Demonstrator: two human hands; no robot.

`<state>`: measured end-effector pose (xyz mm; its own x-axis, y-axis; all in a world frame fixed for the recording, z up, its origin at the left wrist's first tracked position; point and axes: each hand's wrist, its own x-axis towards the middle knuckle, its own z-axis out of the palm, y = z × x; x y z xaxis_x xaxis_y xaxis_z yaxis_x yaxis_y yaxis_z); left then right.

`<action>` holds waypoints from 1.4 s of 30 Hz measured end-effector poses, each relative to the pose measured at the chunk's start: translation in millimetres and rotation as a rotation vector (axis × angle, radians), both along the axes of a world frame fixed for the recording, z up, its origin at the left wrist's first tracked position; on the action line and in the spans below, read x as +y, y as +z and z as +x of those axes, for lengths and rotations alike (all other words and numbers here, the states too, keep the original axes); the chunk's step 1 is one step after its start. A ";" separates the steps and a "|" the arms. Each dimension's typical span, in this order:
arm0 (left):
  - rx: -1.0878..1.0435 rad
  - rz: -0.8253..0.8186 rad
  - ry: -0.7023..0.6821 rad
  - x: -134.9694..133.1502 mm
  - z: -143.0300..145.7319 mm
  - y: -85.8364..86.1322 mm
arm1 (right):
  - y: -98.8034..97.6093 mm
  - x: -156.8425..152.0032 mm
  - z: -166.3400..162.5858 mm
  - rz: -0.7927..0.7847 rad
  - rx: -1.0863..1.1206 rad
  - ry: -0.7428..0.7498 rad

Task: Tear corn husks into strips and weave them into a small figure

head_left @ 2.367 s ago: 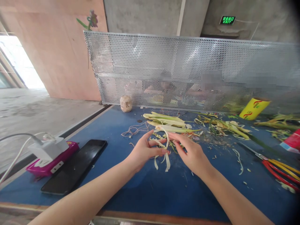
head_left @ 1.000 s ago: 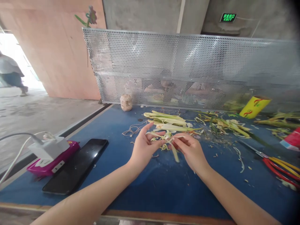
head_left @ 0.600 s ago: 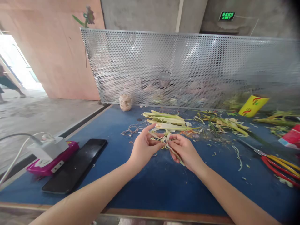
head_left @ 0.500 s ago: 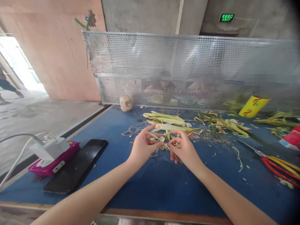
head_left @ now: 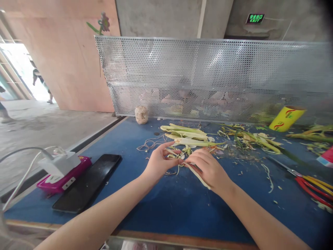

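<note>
Over the middle of the blue table, my left hand [head_left: 162, 158] pinches one end of a narrow, pale plant strip [head_left: 199, 176] between thumb and fingertips. My right hand [head_left: 206, 166] is closed on the same strip close by, knuckles up, and a length of it slants out below toward me. The fingertips of both hands nearly meet, and the right ones are partly hidden. Just beyond them lie several pale green-white stalks [head_left: 188, 132], along with small curled scraps [head_left: 186, 151]. A loose tangle of thin string [head_left: 149, 144] is left of my left hand.
A black phone [head_left: 88, 182] and a magenta power strip [head_left: 65, 178] with white plugs lie at left. Red and yellow-handled scissors [head_left: 309, 184] are at right. A wrapped roll [head_left: 141, 115], yellow tube [head_left: 286, 118] and plant trimmings [head_left: 256, 139] sit before the perforated metal screen [head_left: 166, 69].
My right hand has turned over, knuckles now up and fingers curled in. More of the pale strip shows beneath it. My left hand keeps its pinch; the view has shifted slightly.
</note>
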<state>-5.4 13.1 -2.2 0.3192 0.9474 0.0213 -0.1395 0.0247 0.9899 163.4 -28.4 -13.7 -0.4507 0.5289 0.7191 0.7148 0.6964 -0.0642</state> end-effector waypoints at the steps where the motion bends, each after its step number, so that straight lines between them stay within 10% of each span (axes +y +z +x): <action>1: 0.007 0.004 0.000 0.1 0.0 -0.2 | -0.2 0.5 1.0 -0.014 0.002 0.019; 20: 0.025 0.106 -0.087 -11.0 1.6 2.4 | -11.4 8.8 -5.7 -0.782 0.674 0.063; 42: 0.126 0.169 -0.202 -8.4 0.1 -6.4 | -4.6 1.0 -3.7 -0.311 0.167 -0.207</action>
